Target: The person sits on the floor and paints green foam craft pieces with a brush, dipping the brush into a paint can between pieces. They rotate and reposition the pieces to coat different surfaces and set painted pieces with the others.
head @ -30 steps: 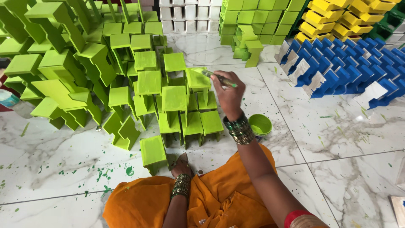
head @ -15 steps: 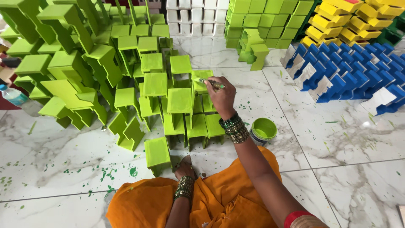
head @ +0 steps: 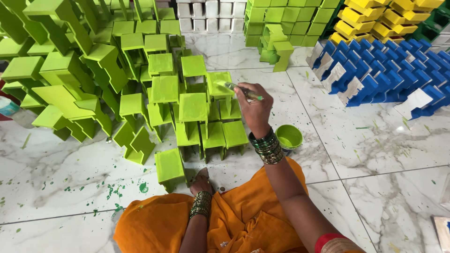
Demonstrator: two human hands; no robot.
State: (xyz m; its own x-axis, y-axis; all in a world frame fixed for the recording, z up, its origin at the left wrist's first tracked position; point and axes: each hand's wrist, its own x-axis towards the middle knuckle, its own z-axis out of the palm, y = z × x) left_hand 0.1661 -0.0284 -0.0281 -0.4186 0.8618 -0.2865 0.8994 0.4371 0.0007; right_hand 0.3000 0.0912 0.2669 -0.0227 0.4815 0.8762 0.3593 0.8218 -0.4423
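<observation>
My right hand [head: 255, 110] grips a paintbrush [head: 241, 90] whose green tip touches the top of a light green block [head: 220, 84] in the middle of the rows. My left hand [head: 201, 180] rests low on the floor, fingers against the base of the front green blocks [head: 201, 136], just right of a lone green block [head: 169, 166]. A small tub of green paint [head: 288, 137] stands on the floor beside my right wrist. Orange cloth [head: 234, 220] covers my lap.
Piled green stands [head: 61, 89] fill the left. Blue and white blocks [head: 379, 75] lie at the right, yellow ones [head: 379, 18] behind them, white ones [head: 211, 9] at the back. More green blocks [head: 276, 47] stand at the back centre. The marble floor [head: 375, 150] is spattered with green.
My right hand with the brush has shifted slightly along the block top. My view has drifted, so the blocks sit a little further right and lower. The left hand stays put.
</observation>
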